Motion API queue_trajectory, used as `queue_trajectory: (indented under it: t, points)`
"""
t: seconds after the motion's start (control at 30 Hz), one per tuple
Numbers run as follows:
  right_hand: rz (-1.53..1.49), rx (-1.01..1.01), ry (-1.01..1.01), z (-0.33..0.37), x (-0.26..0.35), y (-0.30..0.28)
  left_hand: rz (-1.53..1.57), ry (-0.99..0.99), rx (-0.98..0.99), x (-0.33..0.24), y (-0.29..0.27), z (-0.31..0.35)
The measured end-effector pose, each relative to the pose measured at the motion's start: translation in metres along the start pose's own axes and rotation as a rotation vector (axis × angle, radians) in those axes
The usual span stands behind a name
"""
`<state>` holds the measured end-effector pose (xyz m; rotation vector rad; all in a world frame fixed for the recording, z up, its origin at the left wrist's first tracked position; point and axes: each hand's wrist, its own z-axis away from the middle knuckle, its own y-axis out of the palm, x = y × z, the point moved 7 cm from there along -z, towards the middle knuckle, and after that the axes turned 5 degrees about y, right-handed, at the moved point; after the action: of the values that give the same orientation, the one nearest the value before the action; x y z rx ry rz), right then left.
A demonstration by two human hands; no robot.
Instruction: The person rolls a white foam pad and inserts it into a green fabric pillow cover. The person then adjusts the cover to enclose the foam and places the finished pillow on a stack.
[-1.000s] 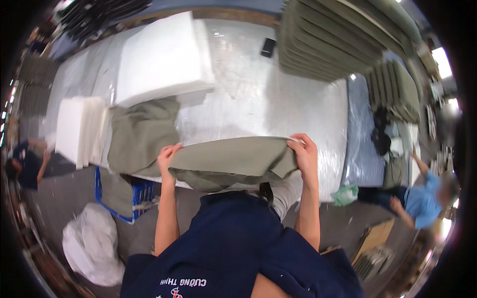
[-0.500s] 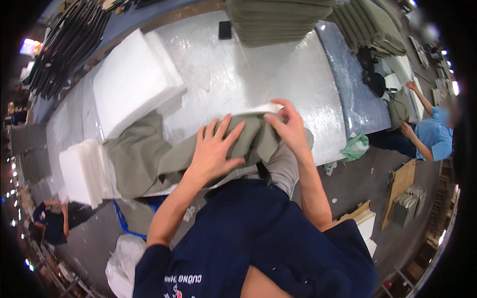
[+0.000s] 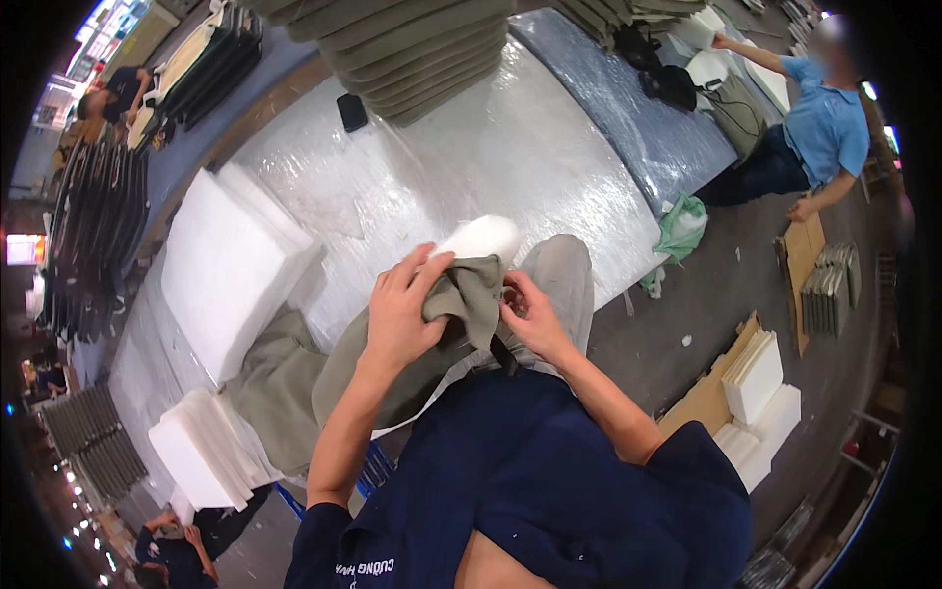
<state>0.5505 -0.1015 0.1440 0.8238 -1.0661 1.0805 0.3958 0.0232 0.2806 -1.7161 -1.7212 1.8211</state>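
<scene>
Across my lap lies an olive-green fabric cover (image 3: 368,358), with the rounded white end of a foam pad (image 3: 481,239) sticking out of its far edge. My left hand (image 3: 400,309) is closed on the cover's left side, fingertips at the edge where the white foam comes out. On the other side of the bunched cloth, my right hand (image 3: 533,316) pinches the cover's edge between thumb and fingers. A dark strip (image 3: 503,355) hangs from the cover just below that hand. More olive cloth (image 3: 280,378) spreads leftward on the table; the foam inside the cover is mostly hidden.
Behind my hands is a plastic-covered table (image 3: 392,187) with a dark phone (image 3: 351,112). A tall stack of olive covers (image 3: 412,59) stands beyond. White foam slabs (image 3: 231,265) and smaller white pads (image 3: 206,442) sit left. A person in blue (image 3: 824,123) stands right.
My view has shifted. The left hand went from spread flat on the cover to gripping it; the right hand came down to its near right edge. More white foam shows.
</scene>
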Motion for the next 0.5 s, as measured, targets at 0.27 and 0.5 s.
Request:
queue_trajectory:
  t: [0.27,0.5]
  points:
    - [-0.017,-0.127,-0.142,-0.004,0.013,-0.013,0.021,-0.029,-0.128,0.02,0.011,-0.025]
    - [-0.224,-0.057,-0.122,0.0,0.004,-0.007,-0.016,-0.025,-0.142,0.02,0.022,-0.033]
